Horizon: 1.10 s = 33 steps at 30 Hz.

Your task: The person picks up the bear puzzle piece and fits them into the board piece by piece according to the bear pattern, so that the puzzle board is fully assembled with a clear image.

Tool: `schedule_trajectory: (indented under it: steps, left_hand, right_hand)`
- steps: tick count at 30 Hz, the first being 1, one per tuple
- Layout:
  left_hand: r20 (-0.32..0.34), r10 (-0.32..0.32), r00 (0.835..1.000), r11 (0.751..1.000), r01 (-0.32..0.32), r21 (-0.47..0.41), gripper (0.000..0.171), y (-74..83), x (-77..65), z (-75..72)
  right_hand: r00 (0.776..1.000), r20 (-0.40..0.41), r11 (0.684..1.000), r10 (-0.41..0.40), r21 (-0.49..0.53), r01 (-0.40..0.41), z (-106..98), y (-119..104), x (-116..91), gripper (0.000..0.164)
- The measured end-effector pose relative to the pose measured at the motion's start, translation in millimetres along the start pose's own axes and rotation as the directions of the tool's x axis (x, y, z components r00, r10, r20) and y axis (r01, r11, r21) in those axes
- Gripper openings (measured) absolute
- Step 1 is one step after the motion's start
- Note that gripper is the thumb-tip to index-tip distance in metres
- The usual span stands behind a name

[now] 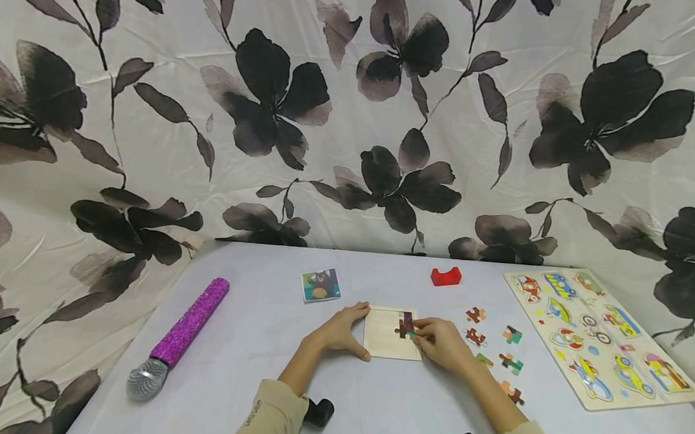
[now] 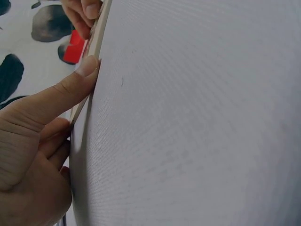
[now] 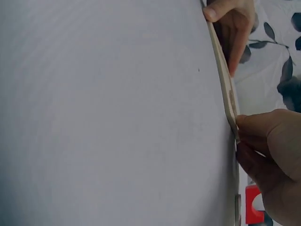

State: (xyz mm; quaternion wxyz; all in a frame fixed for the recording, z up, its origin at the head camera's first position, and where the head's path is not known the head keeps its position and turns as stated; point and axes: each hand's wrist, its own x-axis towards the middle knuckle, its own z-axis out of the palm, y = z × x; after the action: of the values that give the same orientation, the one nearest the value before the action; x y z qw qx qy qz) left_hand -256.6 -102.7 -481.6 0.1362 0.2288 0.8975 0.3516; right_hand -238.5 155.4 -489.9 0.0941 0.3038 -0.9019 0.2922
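A square wooden puzzle tray [image 1: 383,344] lies on the table, with joined brown and purple jigsaw pieces [image 1: 404,324] at its right side. My left hand [image 1: 340,333] grips the tray's left side, thumb near the lower corner and fingers at the upper one; the left wrist view shows the thumb on its edge. At the tray's right edge my right hand [image 1: 440,342] pinches a small jigsaw piece [image 1: 411,336] with a bit of green showing, mostly hidden by the fingertips. In the right wrist view, that thumb and fingers meet right at the tray's edge.
Several loose jigsaw pieces [image 1: 510,364] lie right of my right hand. Beyond them rests a large vehicle puzzle board [image 1: 599,338]. A bear picture card [image 1: 321,285] and a red block [image 1: 446,277] sit at the back. A glittery pink microphone [image 1: 190,323] lies left.
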Motion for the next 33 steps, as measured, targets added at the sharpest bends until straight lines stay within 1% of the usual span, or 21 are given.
schedule_trajectory:
  steps: [2,5,8,10,12,13,15,17,19,22,24,27,31,33]
  left_hand:
    - [0.001,0.003,1.000,1.000,-0.003,-0.001,0.104,0.0,0.0,0.1]
    - [0.001,0.003,1.000,1.000,-0.003,-0.007,0.104,0.9,-0.8,0.0]
    - [0.002,0.000,1.000,1.000,0.000,-0.013,0.104,2.0,-1.9,-0.1]
    - [0.000,0.000,1.000,1.000,0.000,-0.012,0.104,1.8,-2.3,0.1]
    - [0.000,-0.001,1.000,1.000,0.001,-0.008,0.104,1.1,-2.3,0.2]
    - [0.000,-0.001,1.000,1.000,0.001,-0.005,0.104,0.6,-2.2,0.3]
    - [-0.001,0.000,1.000,1.000,0.000,-0.003,0.103,-0.4,-1.8,0.2]
    - [0.000,0.001,1.000,1.000,-0.001,-0.003,0.103,-1.0,-1.5,0.0]
    - [0.001,0.000,1.000,1.000,0.000,-0.007,0.103,-1.0,-1.4,-0.2]
    - [0.000,-0.004,1.000,1.000,0.004,-0.013,0.102,-0.4,-1.5,-0.4]
    - [0.001,-0.005,1.000,1.000,0.005,-0.013,0.103,0.0,-1.3,-0.2]
    - [0.003,-0.004,1.000,1.000,0.004,-0.011,0.103,-0.1,-0.3,0.3]
    - [0.001,-0.010,1.000,1.000,0.010,-0.004,0.103,-1.0,0.9,1.2]
    - [0.003,-0.013,1.000,1.000,0.013,-0.001,0.104,-1.6,1.2,1.3]
  right_hand:
    - [1.000,-0.021,0.999,0.022,0.031,-0.022,-3.4,2.5,-3.4,0.010]
    - [0.990,-0.098,0.993,0.102,0.072,-0.095,-12.9,9.8,-8.3,0.011]
    - [0.960,-0.192,0.978,0.205,0.086,-0.192,-27.1,24.1,-13.8,0.013]
    - [0.942,-0.220,0.967,0.255,0.061,-0.248,-38.4,35.8,-17.5,0.016]
    - [0.929,-0.208,0.951,0.307,0.028,-0.308,-49.2,46.9,-21.4,0.020]
    - [0.922,-0.190,0.940,0.336,0.016,-0.340,-54.4,51.7,-23.1,0.023]
    - [0.909,-0.138,0.918,0.392,-0.008,-0.397,-62.7,59.7,-25.7,0.029]
    - [0.892,-0.070,0.893,0.447,-0.029,-0.450,-68.3,64.9,-27.4,0.036]
    - [0.876,-0.008,0.875,0.483,-0.044,-0.483,-71.3,68.7,-27.3,0.043]
    - [0.866,0.052,0.867,0.497,-0.073,-0.493,-72.7,71.8,-25.3,0.047]
    - [0.866,0.063,0.867,0.496,-0.082,-0.491,-72.2,73.5,-24.1,0.046]
    - [0.864,0.057,0.865,0.500,-0.073,-0.496,-70.9,74.4,-23.1,0.040]
    - [0.848,0.060,0.850,0.526,-0.048,-0.524,-71.3,74.6,-21.2,0.040]
    - [0.835,0.061,0.838,0.546,-0.035,-0.545,-72.5,75.0,-20.1,0.040]
